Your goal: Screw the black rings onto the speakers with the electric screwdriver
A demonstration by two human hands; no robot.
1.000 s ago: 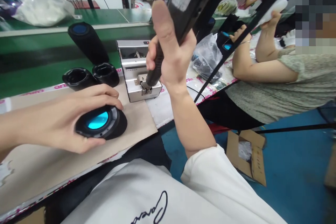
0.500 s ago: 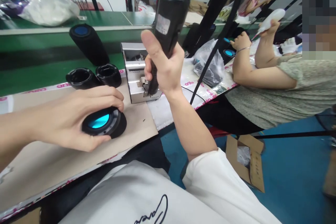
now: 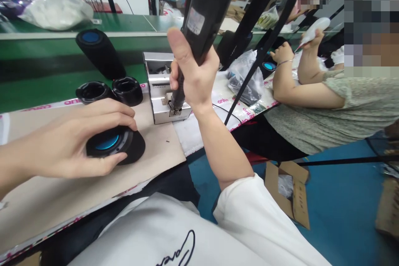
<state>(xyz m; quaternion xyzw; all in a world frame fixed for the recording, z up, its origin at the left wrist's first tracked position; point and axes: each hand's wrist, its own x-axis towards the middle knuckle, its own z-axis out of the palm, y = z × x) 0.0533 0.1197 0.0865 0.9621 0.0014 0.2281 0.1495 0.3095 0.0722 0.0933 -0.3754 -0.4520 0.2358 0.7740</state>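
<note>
Across a workbench [image 3: 158, 145], left hand [image 3: 71, 143] grips a speaker [image 3: 136, 149] while right hand [image 3: 199, 78] holds an electric screwdriver [image 3: 204, 14] at the screw feeder [image 3: 158, 110] beneath, seemingly needing steady aim.

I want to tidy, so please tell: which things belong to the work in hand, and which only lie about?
Likely work:
- black cylinder, left hand
- black handheld tool, right hand
- silver machine at its tip

Likely lying about:
- full plastic bag
- open carton
</note>
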